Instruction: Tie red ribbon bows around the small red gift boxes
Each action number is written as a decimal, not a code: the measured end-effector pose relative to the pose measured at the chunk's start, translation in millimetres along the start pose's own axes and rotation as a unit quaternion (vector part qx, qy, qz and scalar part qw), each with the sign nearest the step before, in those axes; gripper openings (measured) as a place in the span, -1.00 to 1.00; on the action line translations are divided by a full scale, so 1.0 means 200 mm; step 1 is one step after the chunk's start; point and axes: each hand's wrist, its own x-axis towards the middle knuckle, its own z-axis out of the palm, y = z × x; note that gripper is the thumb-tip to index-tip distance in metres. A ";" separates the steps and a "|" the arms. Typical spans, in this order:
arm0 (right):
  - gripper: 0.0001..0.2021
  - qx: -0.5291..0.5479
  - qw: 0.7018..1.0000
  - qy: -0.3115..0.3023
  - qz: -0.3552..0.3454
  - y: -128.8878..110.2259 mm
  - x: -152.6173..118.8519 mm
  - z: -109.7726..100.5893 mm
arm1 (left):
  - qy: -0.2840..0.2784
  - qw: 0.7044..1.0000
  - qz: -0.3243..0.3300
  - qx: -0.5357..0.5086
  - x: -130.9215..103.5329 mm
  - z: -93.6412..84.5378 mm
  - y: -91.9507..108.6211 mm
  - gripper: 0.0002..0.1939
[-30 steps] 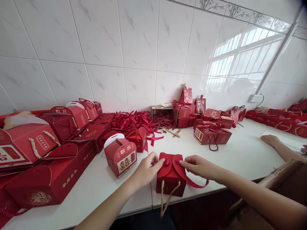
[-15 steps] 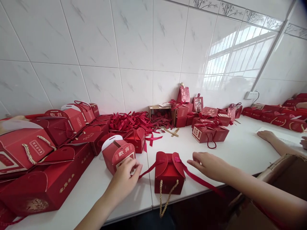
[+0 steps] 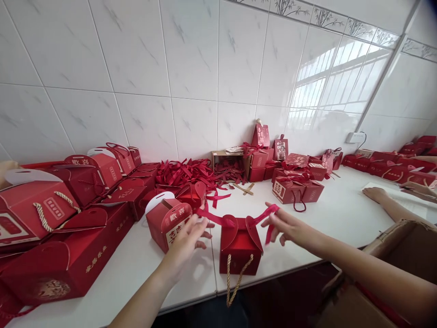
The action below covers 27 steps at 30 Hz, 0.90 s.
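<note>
A small red gift box [image 3: 241,250] stands upright at the table's front edge, its curved flaps folded together on top. Gold twisted cord hangs down its front. Through the flaps runs a red ribbon [image 3: 262,215], lifted on both sides of the box. On the left, my left hand [image 3: 189,239] holds one end of it at thumb and index finger, other fingers spread. My right hand [image 3: 287,225] has the other end at its fingertips, with a tail dangling below. Just behind my left hand sits a lighter red box [image 3: 169,218] with a white-lined flap, partly covered.
Many red boxes [image 3: 58,255] crowd the left side. Against the wall lie a heap of red ribbons [image 3: 184,175] and an open carton [image 3: 228,168] of red pieces. Tied boxes [image 3: 298,189] stand at right. Another person's hand [image 3: 375,194] rests beyond a cardboard box [image 3: 403,255].
Both ribbon ends, which were hanging low beside the box, are now raised above its top. My right hand has taken its end; my left hand's fingers have spread.
</note>
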 end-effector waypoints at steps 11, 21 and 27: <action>-0.70 0.124 0.955 0.192 -0.190 -0.31 0.01 -0.09 | 0.045 0.981 0.154 -0.107 0.06 0.04 0.33 -0.72; -0.68 0.061 0.962 0.176 -0.201 -0.37 0.06 -0.02 | 0.036 0.972 0.231 -0.015 0.06 0.08 0.50 -0.75; -0.69 0.121 0.936 0.224 -0.245 -0.41 0.07 -0.01 | 0.044 0.962 0.268 -0.033 0.06 0.10 0.58 -0.76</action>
